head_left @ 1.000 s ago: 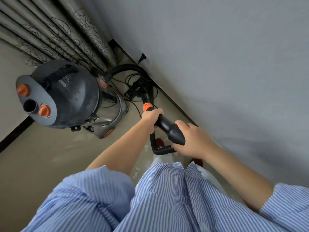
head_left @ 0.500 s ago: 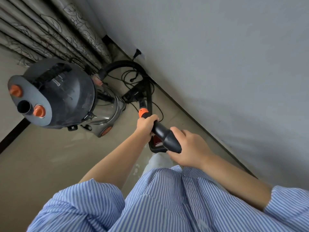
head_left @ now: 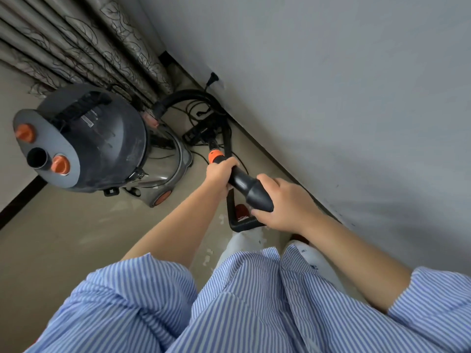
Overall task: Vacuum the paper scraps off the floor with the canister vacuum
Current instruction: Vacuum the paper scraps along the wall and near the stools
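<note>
Gripping is seen at both hands: the left hand [head_left: 219,171] is wrapped round the wand [head_left: 238,178] just below its orange collar [head_left: 215,157]; the right hand [head_left: 285,202] is curled round the flared black cuff [head_left: 257,196]. Paper scraps [head_left: 207,253], small, white and thin, lie on the glossy beige floor [head_left: 76,238] near the feet, behind the nozzle [head_left: 201,132] by the wall. Judgement: the nozzle should be drawn back, kept flat and moved slowly. The canister vacuum [head_left: 96,146], matte dome over steel drum, stands to the left.
</note>
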A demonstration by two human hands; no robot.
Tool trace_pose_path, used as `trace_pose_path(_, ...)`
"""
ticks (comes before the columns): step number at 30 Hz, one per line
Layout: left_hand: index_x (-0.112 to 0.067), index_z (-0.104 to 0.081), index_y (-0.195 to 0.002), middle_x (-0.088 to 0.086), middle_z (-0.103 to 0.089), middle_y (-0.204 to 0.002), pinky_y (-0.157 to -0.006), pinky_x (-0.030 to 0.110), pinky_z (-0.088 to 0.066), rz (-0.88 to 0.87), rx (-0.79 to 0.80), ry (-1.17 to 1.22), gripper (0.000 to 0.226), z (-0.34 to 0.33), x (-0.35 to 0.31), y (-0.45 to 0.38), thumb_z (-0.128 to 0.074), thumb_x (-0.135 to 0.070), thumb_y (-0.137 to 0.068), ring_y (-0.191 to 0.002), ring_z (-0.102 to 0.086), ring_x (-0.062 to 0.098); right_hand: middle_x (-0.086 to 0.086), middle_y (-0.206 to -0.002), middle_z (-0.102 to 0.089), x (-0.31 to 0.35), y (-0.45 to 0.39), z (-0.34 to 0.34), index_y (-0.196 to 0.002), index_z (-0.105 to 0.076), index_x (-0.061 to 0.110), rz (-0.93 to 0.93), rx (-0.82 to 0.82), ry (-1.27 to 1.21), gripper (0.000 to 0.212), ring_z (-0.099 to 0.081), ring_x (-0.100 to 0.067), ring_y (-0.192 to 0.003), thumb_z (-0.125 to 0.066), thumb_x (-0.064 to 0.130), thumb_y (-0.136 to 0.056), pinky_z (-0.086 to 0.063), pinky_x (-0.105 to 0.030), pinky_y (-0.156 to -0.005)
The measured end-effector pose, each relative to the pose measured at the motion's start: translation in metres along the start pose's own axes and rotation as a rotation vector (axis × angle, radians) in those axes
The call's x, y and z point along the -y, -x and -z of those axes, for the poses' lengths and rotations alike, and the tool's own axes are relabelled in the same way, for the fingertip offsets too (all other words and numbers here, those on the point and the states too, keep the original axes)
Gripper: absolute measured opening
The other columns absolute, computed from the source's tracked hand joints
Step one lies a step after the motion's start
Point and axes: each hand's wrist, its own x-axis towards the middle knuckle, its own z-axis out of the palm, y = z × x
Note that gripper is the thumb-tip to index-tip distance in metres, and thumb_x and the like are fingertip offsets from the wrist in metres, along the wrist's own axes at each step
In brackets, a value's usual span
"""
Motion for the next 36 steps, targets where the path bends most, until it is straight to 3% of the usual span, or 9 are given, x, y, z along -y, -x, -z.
trace_pose_path(7,-0.004,-0.045,-0.092,0.006,-0.046,-0.072,-0.055,0.026,-0.042,-0.028,0.032,0.042,0.014,0.002,0.016,0.04,-0.058,-0.006,-0.085,-0.064,-0.048,0.015,-0.01,-0.103,-0.061,0.011,0.048,0.029,-0.132,-0.042,0.012,0.115,-0.096,0.028,0.064,-0.058,-0.032,-0.081,-0.064,0.041,-0.079,-0.034,-0.027,-0.061)
trace_pose_path(10,-0.006,-0.046,-0.085,0.006,-0.046,-0.072,-0.058,0.026,-0.042,-0.049,0.02,0.096,0.011,-0.016,0.029,0.061,-0.058,-0.006,-0.085,-0.063,-0.048,0.016,-0.009,-0.107,-0.059,-0.001,0.071,0.043,-0.135,-0.039,0.014,0.131,-0.084,0.05,0.065,-0.058,-0.032,-0.086,-0.062,0.041,-0.08,-0.03,-0.027,-0.062)
trace_pose_path(17,-0.004,-0.046,-0.101,0.008,-0.049,-0.077,-0.06,0.027,-0.044,-0.028,0.019,0.259,0.023,-0.075,0.088,0.114,-0.06,-0.01,-0.084,-0.067,-0.051,0.018,-0.002,-0.114,-0.054,-0.059,0.138,0.081,-0.138,-0.028,0.022,0.304,0.003,0.231,0.064,-0.056,-0.024,-0.097,-0.05,0.049,-0.085,-0.03,-0.026,-0.065)
trace_pose_path(20,-0.005,-0.044,-0.104,0.009,-0.05,-0.077,-0.057,0.027,-0.045,-0.042,0.005,0.353,0.027,-0.096,0.115,0.133,-0.059,-0.009,-0.083,-0.066,-0.052,0.019,-0.004,-0.112,-0.056,-0.081,0.161,0.088,-0.138,-0.029,0.02,0.373,0.028,0.257,0.066,-0.056,-0.025,-0.096,-0.051,0.049,-0.084,-0.031,-0.026,-0.066)
trace_pose_path(24,-0.009,-0.043,-0.095,0.006,-0.046,-0.073,-0.046,0.023,-0.043,-0.078,-0.049,0.421,0.017,-0.105,0.139,0.151,-0.057,-0.008,-0.085,-0.061,-0.048,0.017,-0.005,-0.101,-0.059,-0.093,0.178,0.084,-0.125,-0.04,0.017,0.447,0.016,0.228,0.063,-0.047,-0.023,-0.077,-0.047,0.056,-0.076,-0.029,-0.027,-0.062)
trace_pose_path(27,-0.008,-0.042,-0.093,0.005,-0.044,-0.069,-0.037,0.015,-0.041,-0.108,-0.098,0.483,0.015,-0.102,0.157,0.163,-0.054,-0.005,-0.087,-0.057,-0.046,0.015,-0.006,-0.1,-0.058,-0.095,0.191,0.076,-0.123,-0.041,0.015,0.483,0.062,0.204,0.055,-0.053,-0.027,-0.084,-0.057,0.047,-0.081,-0.032,-0.028,-0.064)
trace_pose_path(31,-0.008,-0.043,-0.095,0.005,-0.045,-0.071,-0.051,0.025,-0.043,-0.076,-0.155,0.551,0.016,-0.094,0.192,0.174,-0.056,-0.007,-0.086,-0.061,-0.048,0.016,-0.005,-0.105,-0.058,-0.099,0.204,0.063,-0.131,-0.038,0.016,0.574,0.094,0.245,0.06,-0.055,-0.026,-0.093,-0.055,0.047,-0.083,-0.036,-0.03,-0.068)
trace_pose_path(36,-0.004,-0.041,-0.104,0.006,-0.045,-0.073,-0.056,0.027,-0.042,-0.076,-0.234,0.597,0.026,-0.077,0.228,0.178,-0.059,-0.008,-0.085,-0.064,-0.049,0.017,-0.008,-0.105,-0.06,-0.098,0.215,0.038,-0.134,-0.039,0.013,0.675,0.136,0.248,0.067,-0.057,-0.029,-0.089,-0.051,0.05,-0.079,-0.036,-0.029,-0.066)
